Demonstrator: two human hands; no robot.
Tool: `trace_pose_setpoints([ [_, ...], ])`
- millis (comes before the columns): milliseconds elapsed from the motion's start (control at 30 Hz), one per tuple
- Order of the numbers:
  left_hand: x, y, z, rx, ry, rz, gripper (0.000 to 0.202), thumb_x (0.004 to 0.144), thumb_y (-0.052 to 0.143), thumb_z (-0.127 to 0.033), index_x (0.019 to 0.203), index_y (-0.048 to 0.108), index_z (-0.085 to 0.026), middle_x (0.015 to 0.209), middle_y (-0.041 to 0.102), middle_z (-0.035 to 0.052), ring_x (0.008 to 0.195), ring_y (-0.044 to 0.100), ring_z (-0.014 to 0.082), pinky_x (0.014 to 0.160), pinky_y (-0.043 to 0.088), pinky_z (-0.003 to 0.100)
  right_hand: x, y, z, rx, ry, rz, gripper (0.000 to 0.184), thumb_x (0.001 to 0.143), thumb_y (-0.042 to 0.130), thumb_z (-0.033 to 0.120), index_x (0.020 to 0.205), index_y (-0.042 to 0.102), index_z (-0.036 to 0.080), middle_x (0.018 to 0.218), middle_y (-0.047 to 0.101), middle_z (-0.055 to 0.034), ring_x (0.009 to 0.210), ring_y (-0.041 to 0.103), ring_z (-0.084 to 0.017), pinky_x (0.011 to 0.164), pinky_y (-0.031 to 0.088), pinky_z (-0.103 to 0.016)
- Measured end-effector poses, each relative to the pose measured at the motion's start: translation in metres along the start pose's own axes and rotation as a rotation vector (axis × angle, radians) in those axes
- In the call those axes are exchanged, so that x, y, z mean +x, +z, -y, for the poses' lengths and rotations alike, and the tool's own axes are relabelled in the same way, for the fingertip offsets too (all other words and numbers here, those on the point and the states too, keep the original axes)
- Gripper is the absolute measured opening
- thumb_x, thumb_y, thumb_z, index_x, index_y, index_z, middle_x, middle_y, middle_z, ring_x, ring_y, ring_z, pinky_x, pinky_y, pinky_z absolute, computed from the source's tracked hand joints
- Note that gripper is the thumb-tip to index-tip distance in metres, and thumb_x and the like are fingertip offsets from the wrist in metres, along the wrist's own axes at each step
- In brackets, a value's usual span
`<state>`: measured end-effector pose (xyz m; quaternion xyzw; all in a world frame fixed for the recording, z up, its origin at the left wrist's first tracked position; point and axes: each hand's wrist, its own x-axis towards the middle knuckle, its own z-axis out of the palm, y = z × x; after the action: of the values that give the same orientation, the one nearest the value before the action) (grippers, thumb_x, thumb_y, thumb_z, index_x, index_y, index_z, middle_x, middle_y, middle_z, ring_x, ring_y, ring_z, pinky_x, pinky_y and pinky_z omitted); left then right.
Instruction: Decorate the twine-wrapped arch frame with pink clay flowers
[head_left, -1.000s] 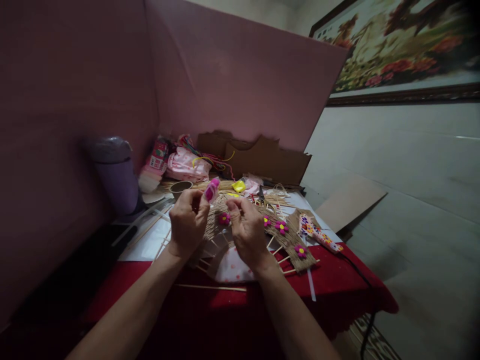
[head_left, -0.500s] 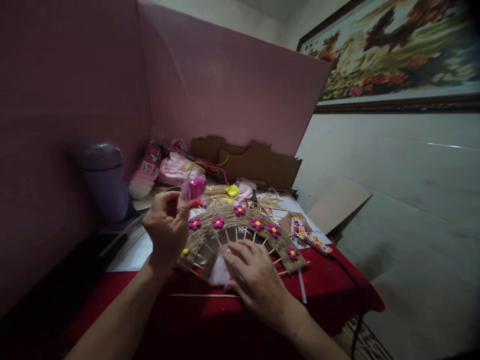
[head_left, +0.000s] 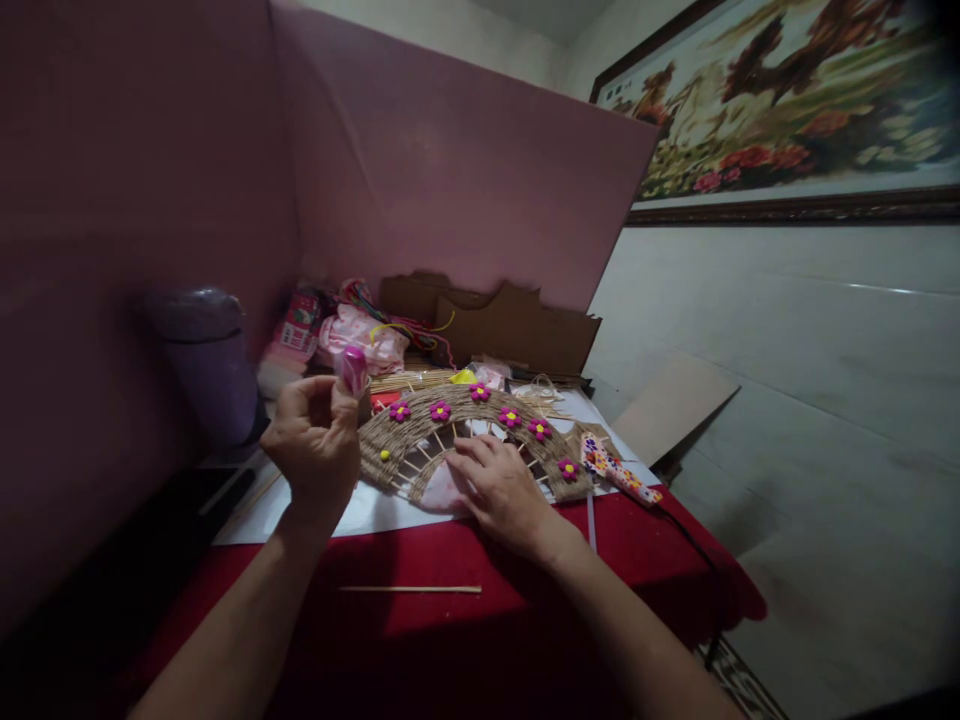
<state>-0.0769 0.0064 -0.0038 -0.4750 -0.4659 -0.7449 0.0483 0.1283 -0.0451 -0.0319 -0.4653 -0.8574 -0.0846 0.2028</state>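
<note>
My left hand (head_left: 313, 452) is raised above the table, its fingers pinched round a small pink packet (head_left: 353, 368) that sticks up past the thumb. My right hand (head_left: 501, 487) lies flat with fingers spread on the inner edge of a jute-wrapped arch of sticks (head_left: 480, 420). That arch rests on white paper (head_left: 360, 515) and carries several magenta flowers with yellow centres (head_left: 439, 410). A small yellow dot (head_left: 385, 455) sits near its left end.
A loose bamboo stick (head_left: 409, 589) lies on the red tablecloth (head_left: 645, 560) near me. A patterned glue gun (head_left: 619, 472) with a black cord lies right of the arch. A purple flask (head_left: 210, 365), pink bags (head_left: 360, 335), cardboard pieces (head_left: 517, 325) and a pink screen (head_left: 450, 170) stand behind.
My right hand came down from near the left one and now lies flat on the arch, which has slid away from me onto the white paper. The left hand kept the pink packet and shifted left.
</note>
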Motion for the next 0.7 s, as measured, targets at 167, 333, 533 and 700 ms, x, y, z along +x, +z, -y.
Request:
trace_pose_setpoints([
  [167,-0.001,0.000,0.002,-0.021,0.018,0.009,0.013,0.075,0.059,-0.023,0.084,0.060,-0.015,0.065,0.059,-0.0017,0.056,0.057,0.0113,0.056,0.045,0.025,0.009,0.000,-0.010,-0.029,-0.008,-0.001,0.038,0.082,0.063,0.028,0.118,0.054,0.018,0.126,0.054,-0.0101,0.117,0.041,-0.027,0.096,0.037,-0.044],
  [333,-0.002,0.001,0.002,-0.028,0.015,0.026,0.011,0.075,0.059,-0.023,0.082,0.061,-0.015,0.064,0.059,-0.0021,0.056,0.057,0.0114,0.056,0.045,0.025,0.000,-0.001,-0.005,-0.048,0.019,-0.027,0.038,0.082,0.062,0.024,0.119,0.053,0.019,0.126,0.053,-0.0101,0.118,0.041,-0.027,0.096,0.037,-0.043],
  [533,-0.004,0.002,0.003,-0.015,0.014,0.047,0.012,0.076,0.058,-0.024,0.083,0.061,-0.016,0.066,0.060,-0.0018,0.058,0.058,0.0118,0.058,0.046,0.026,-0.014,-0.004,0.006,-0.063,0.033,-0.054,0.044,0.080,0.065,0.024,0.121,0.052,0.019,0.127,0.053,-0.0118,0.120,0.039,-0.028,0.098,0.034,-0.045],
  [700,-0.004,0.002,0.002,-0.004,0.031,0.057,0.011,0.075,0.059,-0.024,0.082,0.062,-0.016,0.065,0.059,-0.0022,0.056,0.057,0.0108,0.057,0.046,0.025,-0.017,-0.002,0.007,-0.077,0.023,-0.038,0.048,0.077,0.069,0.025,0.121,0.051,0.019,0.126,0.054,-0.0120,0.118,0.041,-0.029,0.094,0.037,-0.045],
])
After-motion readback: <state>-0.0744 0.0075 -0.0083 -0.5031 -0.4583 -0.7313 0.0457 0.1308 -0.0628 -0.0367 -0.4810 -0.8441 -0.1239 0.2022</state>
